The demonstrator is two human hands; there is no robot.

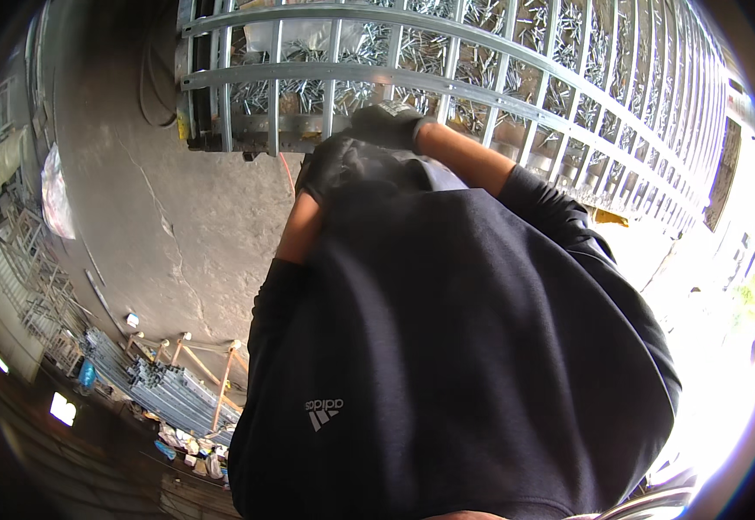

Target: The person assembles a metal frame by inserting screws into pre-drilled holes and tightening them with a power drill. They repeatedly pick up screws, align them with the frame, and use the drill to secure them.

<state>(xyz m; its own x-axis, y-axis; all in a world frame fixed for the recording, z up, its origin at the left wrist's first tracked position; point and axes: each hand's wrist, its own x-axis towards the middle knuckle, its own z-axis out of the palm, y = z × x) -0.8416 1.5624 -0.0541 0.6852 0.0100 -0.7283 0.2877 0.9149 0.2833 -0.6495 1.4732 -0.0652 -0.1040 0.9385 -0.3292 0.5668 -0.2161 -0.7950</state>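
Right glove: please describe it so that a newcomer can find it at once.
Across the top runs a metal grid. At its near edge, beside the left glove, is the right glove, higher and marked by a pale patch.

The left of two fisheye cameras on the person's head is looking steeply down: the sweatshirt (pixel 473 347) is filling the near middle, while the hands (pixel 386 127) and metal frame (pixel 299 71) are showing farther off, toward the upper edge.
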